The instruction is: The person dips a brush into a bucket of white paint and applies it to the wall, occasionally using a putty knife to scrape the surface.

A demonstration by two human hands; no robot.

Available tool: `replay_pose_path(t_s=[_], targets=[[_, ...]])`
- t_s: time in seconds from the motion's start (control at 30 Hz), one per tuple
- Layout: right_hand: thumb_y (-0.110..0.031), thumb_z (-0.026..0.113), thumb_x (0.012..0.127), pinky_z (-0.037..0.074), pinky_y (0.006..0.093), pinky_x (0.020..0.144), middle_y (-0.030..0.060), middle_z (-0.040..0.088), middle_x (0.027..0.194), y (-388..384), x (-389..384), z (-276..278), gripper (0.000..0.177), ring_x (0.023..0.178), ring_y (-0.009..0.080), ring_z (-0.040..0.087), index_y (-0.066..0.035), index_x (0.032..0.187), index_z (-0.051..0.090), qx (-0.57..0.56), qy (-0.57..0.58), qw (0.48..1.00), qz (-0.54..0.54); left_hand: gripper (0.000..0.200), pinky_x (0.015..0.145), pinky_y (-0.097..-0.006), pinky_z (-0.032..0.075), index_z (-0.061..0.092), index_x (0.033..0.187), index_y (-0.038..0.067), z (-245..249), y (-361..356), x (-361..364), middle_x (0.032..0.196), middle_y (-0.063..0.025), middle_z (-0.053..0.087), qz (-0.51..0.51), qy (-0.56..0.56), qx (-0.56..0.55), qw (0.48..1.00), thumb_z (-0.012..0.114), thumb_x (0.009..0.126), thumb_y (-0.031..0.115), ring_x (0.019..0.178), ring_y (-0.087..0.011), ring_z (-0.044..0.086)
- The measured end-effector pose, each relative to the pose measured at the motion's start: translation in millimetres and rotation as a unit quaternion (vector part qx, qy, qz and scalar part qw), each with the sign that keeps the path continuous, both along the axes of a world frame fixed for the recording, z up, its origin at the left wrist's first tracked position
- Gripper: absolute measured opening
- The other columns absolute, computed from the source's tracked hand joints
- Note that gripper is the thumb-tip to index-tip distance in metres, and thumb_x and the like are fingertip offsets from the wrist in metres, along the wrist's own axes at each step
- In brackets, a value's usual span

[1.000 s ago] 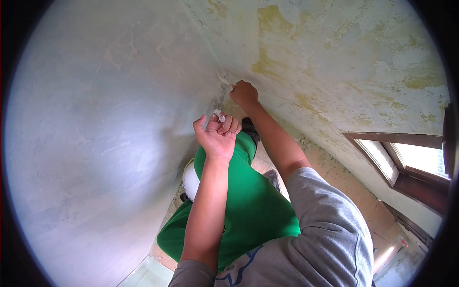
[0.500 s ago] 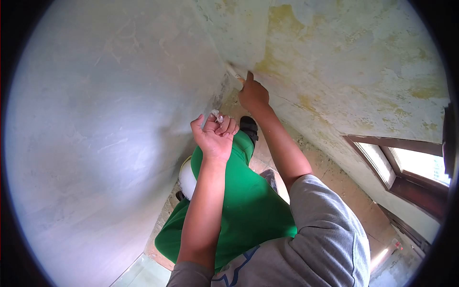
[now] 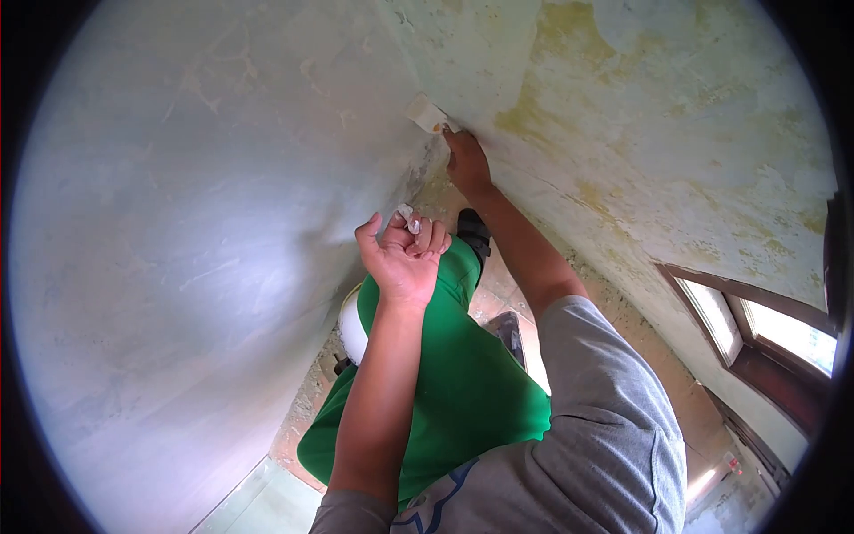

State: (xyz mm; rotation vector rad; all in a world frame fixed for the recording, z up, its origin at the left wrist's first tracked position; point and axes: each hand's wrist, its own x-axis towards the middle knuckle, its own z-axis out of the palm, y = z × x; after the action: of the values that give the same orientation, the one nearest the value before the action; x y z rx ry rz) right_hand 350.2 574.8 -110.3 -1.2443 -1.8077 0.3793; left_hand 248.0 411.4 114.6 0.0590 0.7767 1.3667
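Note:
In my right hand [image 3: 468,162] is a putty knife [image 3: 428,114], gripped by its handle. Its broad, pale blade lies against the corner where the smooth left wall [image 3: 213,222] meets the patchy right wall [image 3: 640,133]. My left hand [image 3: 402,258] is held palm up above my knee, thumb spread away and fingers loosely curled. White putty [image 3: 409,219] clings to the tips of its first fingers. That hand grips no tool.
Below me are my green-covered legs [image 3: 445,374] and a dark sandal [image 3: 474,231]. A white rounded object [image 3: 353,325] is partly hidden beneath me. On the right a brown-framed window [image 3: 756,320] is set in the wall. Debris dots the tiled floor [image 3: 614,307] along the walls.
My right hand has moved slightly up and left along the corner, and the putty knife's blade has turned to show its broad face. The left hand keeps nearly the same pose.

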Motion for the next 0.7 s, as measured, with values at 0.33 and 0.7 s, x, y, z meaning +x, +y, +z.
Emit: replay_pose_path(t_s=[0.33, 0.7], targets=[[0.001, 0.062, 0.079, 0.053, 0.0475, 0.082, 0.0223, 0.061, 0.101, -23.7, 2.9, -10.4, 0.052, 0.094, 0.0407, 0.063, -0.012, 0.129, 0.054, -0.258, -0.236, 0.934, -0.069, 0.048, 0.064, -0.0342, 0.025, 0.047, 0.067, 0.009, 3.0, 1.7, 4.2, 0.053, -0.0002, 0.02, -0.018, 0.011, 0.003, 1.0, 0.052, 0.083, 0.054, 0.056, -0.0178, 0.023], [-0.009, 0.058, 0.09, 0.049, 0.0513, 0.081, 0.029, 0.063, 0.095, -69.2, 7.5, 27.6, 0.031, 0.093, 0.0463, 0.063, 0.003, 0.118, 0.055, -0.244, 0.072, 0.959, -0.126, 0.048, 0.064, -0.0345, 0.025, 0.046, 0.066, 0.01, 3.7, 0.5, 4.2, 0.051, -0.0003, 0.02, -0.029, 0.02, 0.009, 0.999, 0.049, 0.084, 0.054, 0.055, -0.0177, 0.023]])
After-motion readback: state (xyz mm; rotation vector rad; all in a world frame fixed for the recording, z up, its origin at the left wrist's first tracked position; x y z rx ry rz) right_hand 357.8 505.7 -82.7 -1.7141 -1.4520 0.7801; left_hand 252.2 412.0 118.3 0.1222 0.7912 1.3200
